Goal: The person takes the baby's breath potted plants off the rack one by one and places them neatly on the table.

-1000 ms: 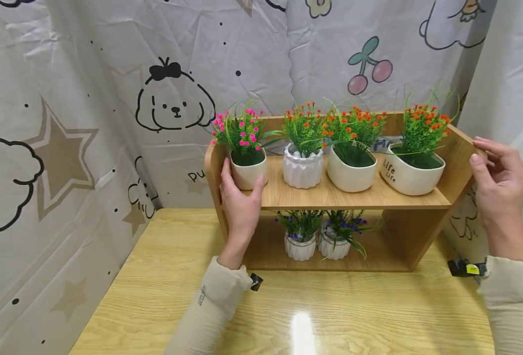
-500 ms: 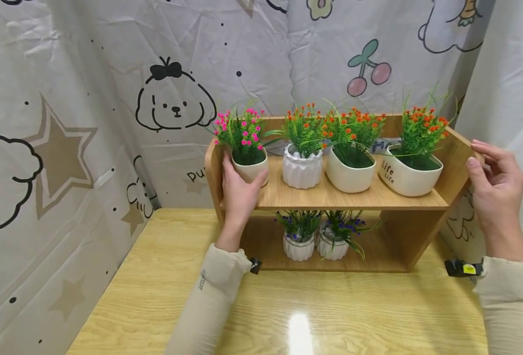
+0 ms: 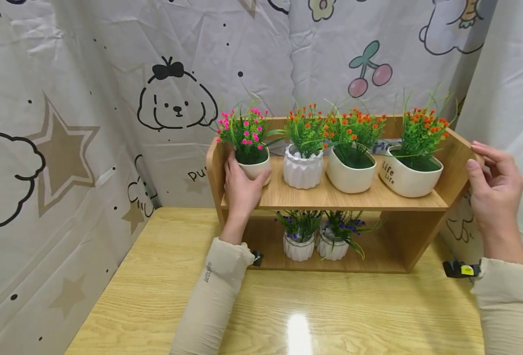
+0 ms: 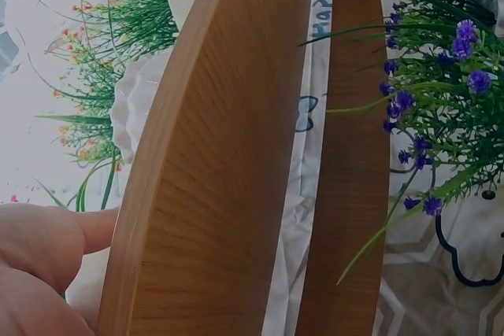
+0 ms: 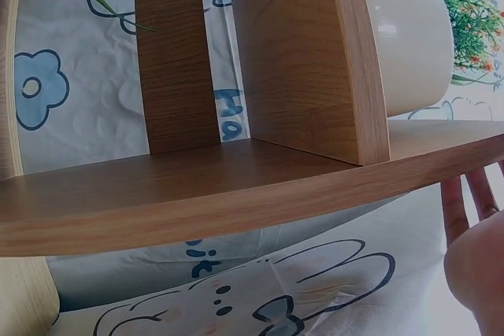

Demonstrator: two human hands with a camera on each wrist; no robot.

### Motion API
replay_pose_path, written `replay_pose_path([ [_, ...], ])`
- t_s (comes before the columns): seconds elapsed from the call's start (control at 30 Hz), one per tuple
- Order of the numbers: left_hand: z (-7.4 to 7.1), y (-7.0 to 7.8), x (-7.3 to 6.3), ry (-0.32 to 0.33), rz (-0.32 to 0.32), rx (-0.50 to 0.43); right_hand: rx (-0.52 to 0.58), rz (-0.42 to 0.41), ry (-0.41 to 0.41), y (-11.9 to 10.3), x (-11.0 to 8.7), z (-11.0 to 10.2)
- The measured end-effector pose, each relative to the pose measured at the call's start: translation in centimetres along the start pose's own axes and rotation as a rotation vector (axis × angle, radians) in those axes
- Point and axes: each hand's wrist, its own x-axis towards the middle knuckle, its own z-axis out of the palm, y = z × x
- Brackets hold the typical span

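left hand (image 3: pixel 243 191), pink-flowered pot (image 3: pixel 253 170) slightly farther back

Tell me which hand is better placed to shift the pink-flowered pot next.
The left hand, I'd judge: its thumb and fingers grip the pink-flowered pot. The right hand holds the opposite end of the shelf, with three pots between.

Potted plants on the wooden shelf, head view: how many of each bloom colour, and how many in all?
Pink-flowered potted plant: 1
Orange-flowered potted plants: 3
Purple-flowered potted plants: 2
Total: 6
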Motion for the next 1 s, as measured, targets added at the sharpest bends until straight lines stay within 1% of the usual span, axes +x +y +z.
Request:
replay_pose_path([
  [0.1,0.0,-0.2,-0.1,0.002,0.012,-0.006,-0.036,0.006,-0.006,0.1,-0.2,-0.1],
  [0.27,-0.1,-0.5,-0.2,0.004,0.027,-0.032,-0.011,-0.009,0.002,0.2,-0.2,0.1],
  [0.57,-0.7,-0.3,-0.6,-0.014,0.06,-0.088,-0.009,-0.03,0.001,0.1,-0.2,0.2],
  [0.83,-1.4,-0.3,-1.3,-0.034,0.09,-0.088,0.009,-0.033,0.004,0.2,-0.3,0.2],
  [1.0,-2.0,0.0,-1.9,-0.046,0.127,-0.094,0.002,-0.042,0.007,0.3,-0.3,0.1],
])
